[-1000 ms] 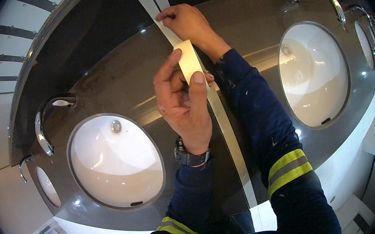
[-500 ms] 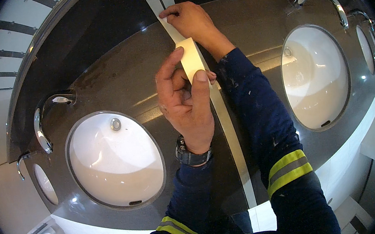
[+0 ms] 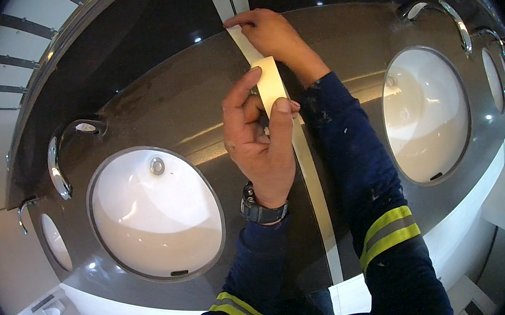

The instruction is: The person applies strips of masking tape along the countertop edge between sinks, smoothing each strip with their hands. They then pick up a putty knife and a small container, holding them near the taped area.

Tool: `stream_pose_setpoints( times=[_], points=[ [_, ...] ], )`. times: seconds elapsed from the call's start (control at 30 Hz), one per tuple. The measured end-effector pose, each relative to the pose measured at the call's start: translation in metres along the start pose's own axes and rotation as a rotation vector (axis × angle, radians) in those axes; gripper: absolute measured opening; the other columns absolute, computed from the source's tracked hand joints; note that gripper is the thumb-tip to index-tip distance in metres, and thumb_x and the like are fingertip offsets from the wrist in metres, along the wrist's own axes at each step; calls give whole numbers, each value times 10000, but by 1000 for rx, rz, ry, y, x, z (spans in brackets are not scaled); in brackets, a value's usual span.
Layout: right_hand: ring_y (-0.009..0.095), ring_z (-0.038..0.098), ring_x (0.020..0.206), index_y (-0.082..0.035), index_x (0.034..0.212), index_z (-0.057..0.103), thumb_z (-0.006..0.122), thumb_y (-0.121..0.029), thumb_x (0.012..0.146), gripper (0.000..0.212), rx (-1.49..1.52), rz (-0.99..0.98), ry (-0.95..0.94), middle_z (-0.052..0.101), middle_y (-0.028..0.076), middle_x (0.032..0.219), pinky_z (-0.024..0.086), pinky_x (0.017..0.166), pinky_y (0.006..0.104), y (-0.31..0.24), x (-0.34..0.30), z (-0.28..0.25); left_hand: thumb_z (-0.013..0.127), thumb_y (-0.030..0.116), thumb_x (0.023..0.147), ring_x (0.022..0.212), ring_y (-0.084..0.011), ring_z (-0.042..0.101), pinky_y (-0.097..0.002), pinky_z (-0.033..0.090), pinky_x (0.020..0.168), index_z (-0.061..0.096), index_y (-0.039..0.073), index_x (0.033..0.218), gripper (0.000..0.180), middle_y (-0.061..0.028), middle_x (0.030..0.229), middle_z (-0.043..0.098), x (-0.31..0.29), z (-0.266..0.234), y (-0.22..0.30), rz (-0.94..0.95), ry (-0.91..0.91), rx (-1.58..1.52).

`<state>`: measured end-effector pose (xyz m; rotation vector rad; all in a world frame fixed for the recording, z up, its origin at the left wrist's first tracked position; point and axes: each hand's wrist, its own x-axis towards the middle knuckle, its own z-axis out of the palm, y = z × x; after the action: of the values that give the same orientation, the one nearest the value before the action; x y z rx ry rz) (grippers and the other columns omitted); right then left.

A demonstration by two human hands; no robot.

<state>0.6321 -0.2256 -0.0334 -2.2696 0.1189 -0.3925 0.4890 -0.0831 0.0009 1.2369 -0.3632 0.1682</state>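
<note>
Bench [image 3: 155, 106]: dark and glossy; moisture or dust on its surface could weaken adhesion. Left basin [image 3: 149, 230] and right basin [image 3: 427, 120]: open; a dropped item could slide into either. Pale tape strip [image 3: 317, 200]: runs between the basins from the bench's front edge toward its rear edge; uneven tension could cause wandering or wrinkling. Left hand [image 3: 264, 147]: grip closed, thumb and fingers on opposite edges of the tape roll named below; a slack grip could let it twist and skew the strip. Right hand [image 3: 273, 35]: index finger extended to the strip at the rear edge; whether it pinches anything cannot be told. Early release could cause lifting. Tape roll [image 3: 269, 85]: over the bench, nearer the rear edge; excess pull could tear the strip.
</note>
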Motion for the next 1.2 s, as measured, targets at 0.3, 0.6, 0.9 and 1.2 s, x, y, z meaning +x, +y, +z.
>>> stream_pose_setpoints(
  times=[0.3, 0.6, 0.9, 1.2],
  points=[
    [323, 710, 1027, -134, 1191, 767, 512, -64, 948, 360, 21, -127, -4, 725, 159, 1102, 538, 971, 407, 11, -5, -12, 609, 97, 1014, 820, -113, 697, -242, 537, 753, 508, 1, 1409, 419, -123, 933, 737, 6, -7, 5, -20, 33, 126],
    [329, 686, 981, -140, 1164, 775, 526, -92, 977, 316, -162, -170, 44, 694, 142, 1065, 537, 926, 433, 13, -8, -10, 598, 128, 1026, 814, -117, 709, -237, 529, 745, 534, 17, 1391, 387, -113, 917, 739, 12, -9, 0, -7, 60, 120],
    [304, 673, 936, -187, 1174, 783, 560, -84, 978, 314, -327, -161, 76, 657, 103, 999, 546, 875, 430, 10, -12, -4, 550, 86, 1038, 960, -138, 698, -275, 549, 857, 529, -1, 1386, 360, -133, 1062, 718, 19, -9, -5, 18, 35, 27],
    [296, 689, 940, -226, 1179, 787, 559, -69, 965, 350, -385, -129, 78, 654, 102, 1037, 564, 863, 424, 0, -16, -3, 561, 99, 1038, 942, -137, 682, -291, 547, 850, 550, 20, 1377, 348, -113, 1031, 714, 22, -11, -8, 53, 27, 12]
  ],
)
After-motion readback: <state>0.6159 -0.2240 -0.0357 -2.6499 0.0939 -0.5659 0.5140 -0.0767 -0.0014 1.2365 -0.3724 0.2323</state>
